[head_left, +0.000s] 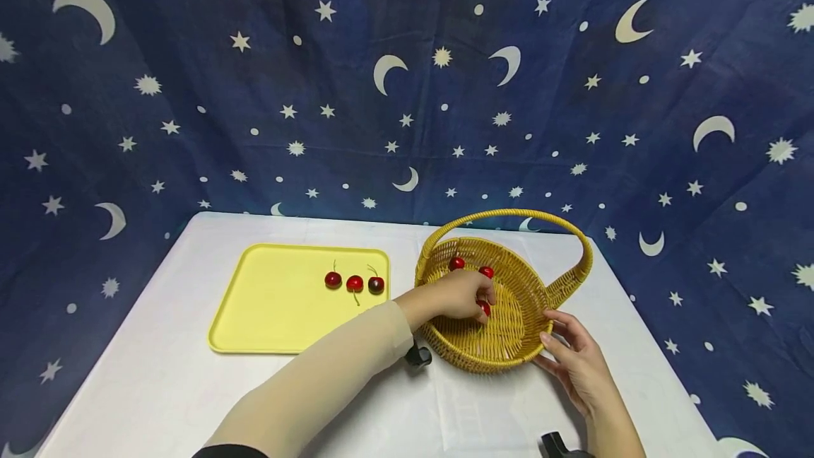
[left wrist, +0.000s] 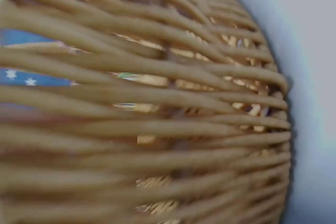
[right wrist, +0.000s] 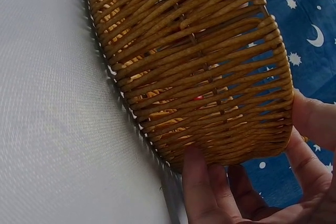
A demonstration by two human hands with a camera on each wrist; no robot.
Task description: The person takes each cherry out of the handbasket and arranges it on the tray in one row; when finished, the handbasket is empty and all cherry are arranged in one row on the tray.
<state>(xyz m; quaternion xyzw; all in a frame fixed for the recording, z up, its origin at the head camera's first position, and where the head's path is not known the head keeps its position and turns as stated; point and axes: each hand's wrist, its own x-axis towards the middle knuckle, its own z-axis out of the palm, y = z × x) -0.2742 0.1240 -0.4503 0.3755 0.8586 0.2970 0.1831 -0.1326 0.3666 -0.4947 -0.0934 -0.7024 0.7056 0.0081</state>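
A round wicker basket (head_left: 523, 331) with a tall arched handle stands on the right half of the table. My left hand (head_left: 459, 294) reaches over its near-left rim, fingers curled down around a red cherry (head_left: 485, 308) low inside. Two more cherries lie in the basket, one near the far wall (head_left: 456, 263) and another just beyond my fingers (head_left: 486, 272). My right hand (head_left: 577, 360) grips the basket's right side, thumb at the rim and fingertips against the woven outer wall (right wrist: 210, 103). Only the wicker wall (left wrist: 157, 98) fills the left wrist view; the hand is hidden there.
A yellow tray (head_left: 273, 302) lies left of the basket, with three stemmed cherries (head_left: 355, 283) near its right edge. The table (head_left: 152, 387) has a white cover. A dark blue curtain (head_left: 356, 182) with moons and stars hangs behind and at both sides.
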